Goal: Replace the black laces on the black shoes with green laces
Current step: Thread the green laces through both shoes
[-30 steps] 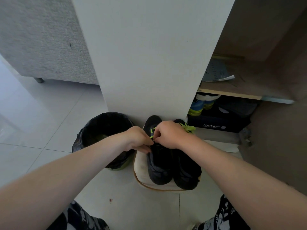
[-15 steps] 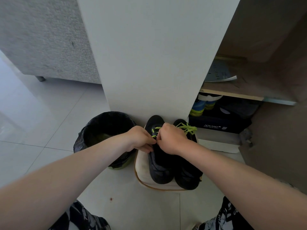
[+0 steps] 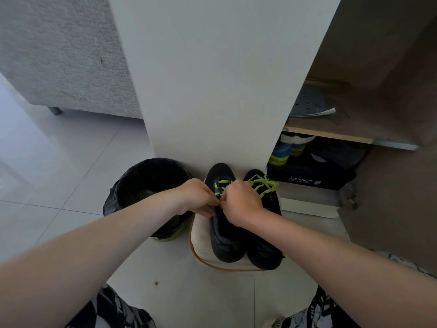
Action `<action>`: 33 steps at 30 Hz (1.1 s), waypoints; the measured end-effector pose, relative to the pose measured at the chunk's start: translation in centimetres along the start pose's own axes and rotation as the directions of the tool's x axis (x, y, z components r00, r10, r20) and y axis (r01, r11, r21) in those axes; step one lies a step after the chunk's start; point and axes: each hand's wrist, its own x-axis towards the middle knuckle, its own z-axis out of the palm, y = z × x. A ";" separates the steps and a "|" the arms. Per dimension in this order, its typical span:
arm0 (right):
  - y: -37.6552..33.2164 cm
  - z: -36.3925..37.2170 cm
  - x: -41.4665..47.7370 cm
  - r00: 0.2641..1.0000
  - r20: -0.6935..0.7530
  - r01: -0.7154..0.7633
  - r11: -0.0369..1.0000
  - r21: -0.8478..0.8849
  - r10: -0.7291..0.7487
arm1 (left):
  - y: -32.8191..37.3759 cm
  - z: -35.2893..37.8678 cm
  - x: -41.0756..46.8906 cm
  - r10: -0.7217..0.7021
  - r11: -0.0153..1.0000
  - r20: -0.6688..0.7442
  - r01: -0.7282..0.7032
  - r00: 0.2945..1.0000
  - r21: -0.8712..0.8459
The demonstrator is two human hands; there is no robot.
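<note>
A: Report the position of the shoes.

B: Two black shoes stand side by side on a cream cushion (image 3: 201,242) on the tiled floor (image 3: 59,162), toes against the base of a white panel (image 3: 212,79). The left shoe (image 3: 224,242) touches the right shoe (image 3: 264,252) along its inner side.

A: Report the laces.

B: A green lace (image 3: 222,183) is threaded through the front eyelets of the left shoe. A second green lace (image 3: 263,184) lies in loose loops across the front of the right shoe. Black laces cannot be made out.

A: State of the left hand?

B: The left hand (image 3: 198,197) is over the left shoe, fingers curled and pinched on the green lace near the middle eyelets.

A: State of the right hand?

B: The right hand (image 3: 241,204) is closed in a fist against the left hand, knuckles touching. It grips the same lace of the left shoe. Its back hides the tongue area of both shoes.

A: Surroundings?

B: A bin (image 3: 146,197) with a black liner stands just left of the cushion. A dark shoebox (image 3: 309,178) sits in the open cabinet to the right, under a wooden shelf (image 3: 331,136). A grey sofa (image 3: 59,55) is at upper left.
</note>
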 end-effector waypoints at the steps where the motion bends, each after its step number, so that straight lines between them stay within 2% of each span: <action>1: 0.0 0.1 0.0 1.000 -0.006 -0.005 1.000 0.011 0.005 | 0.0 -0.1 0.0 -0.006 1.000 0.009 0.006 1.000 -0.007; 5: 0.2 0.2 0.0 0.998 -0.030 0.046 0.999 -0.029 -0.047 | -0.1 -0.2 -0.1 -0.010 1.000 0.010 0.010 1.000 -0.019; 10: -0.3 1.4 -0.5 0.993 -0.115 0.011 0.996 -0.092 -0.021 | -0.8 0.2 0.2 0.016 0.999 0.003 -0.016 1.000 -0.029; 14: 0.2 -0.2 0.2 0.995 -0.082 0.058 0.996 -0.062 -0.063 | -0.9 0.0 0.6 0.007 0.997 0.023 -0.005 1.000 -0.072; 18: 0.5 -1.1 0.4 0.985 -0.074 0.149 0.982 -0.113 -0.158 | -0.8 0.0 0.6 -0.003 0.997 0.065 0.008 0.998 -0.079; 20: 0.6 -0.6 0.4 0.981 -0.056 0.181 0.981 -0.068 -0.185 | -0.9 -0.2 0.7 -0.026 0.994 0.089 0.036 0.996 -0.105; 23: 1.0 -0.1 0.3 0.990 -0.068 0.132 0.983 0.130 -0.124 | -1.3 -0.7 0.8 -0.043 0.986 0.120 0.062 0.992 -0.157; 25: 1.3 -0.2 0.5 0.992 -0.066 0.123 0.971 0.204 -0.112 | -1.6 -0.8 0.8 -0.034 0.982 0.114 0.054 0.993 -0.183; 28: 1.5 -1.0 0.6 0.993 -0.005 0.118 0.983 0.140 -0.118 | -1.8 -0.9 1.0 0.001 0.981 0.091 0.016 0.996 -0.192; 30: 1.4 -1.2 0.7 0.991 -0.021 0.134 0.986 0.098 -0.132 | -1.6 -0.7 1.2 0.006 0.985 0.085 0.009 0.996 -0.175; 33: 1.3 -1.5 0.6 0.981 -0.031 0.193 0.971 0.141 -0.190 | -0.8 -0.7 1.1 -0.026 0.996 0.129 0.037 0.991 -0.080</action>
